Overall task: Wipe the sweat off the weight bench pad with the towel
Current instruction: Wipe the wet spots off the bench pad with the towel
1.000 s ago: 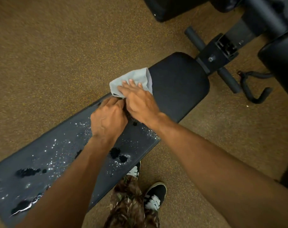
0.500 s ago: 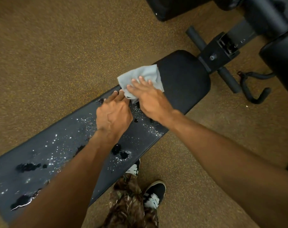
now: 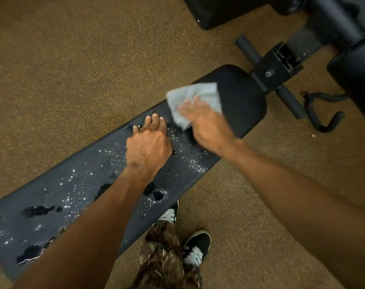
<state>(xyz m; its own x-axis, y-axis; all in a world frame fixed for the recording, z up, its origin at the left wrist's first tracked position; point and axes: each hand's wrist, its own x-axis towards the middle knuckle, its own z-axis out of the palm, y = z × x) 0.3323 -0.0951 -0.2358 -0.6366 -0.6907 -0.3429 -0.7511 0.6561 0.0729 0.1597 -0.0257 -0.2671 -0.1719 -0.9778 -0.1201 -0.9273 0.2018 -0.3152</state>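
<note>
A long black weight bench pad [image 3: 68, 197] runs from lower left to upper right, speckled with sweat droplets and dark wet patches [image 3: 38, 210]. A grey towel [image 3: 200, 94] lies at the gap between the long pad and the round seat pad [image 3: 242, 101]. My right hand [image 3: 206, 124] presses flat on the towel, blurred by motion. My left hand [image 3: 149, 140] rests palm down on the wet pad just left of the towel, fingers together, holding nothing.
Brown speckled floor surrounds the bench. The bench's black frame with foam roller bars [image 3: 290, 101] and a curved handle [image 3: 323, 119] sits at upper right, beside more black equipment [image 3: 219, 11]. My shoes [image 3: 196, 249] and patterned trousers stand below the pad.
My right hand has slid the towel to the right toward the seat pad. My left hand has let go of the towel and now rests flat on the pad.
</note>
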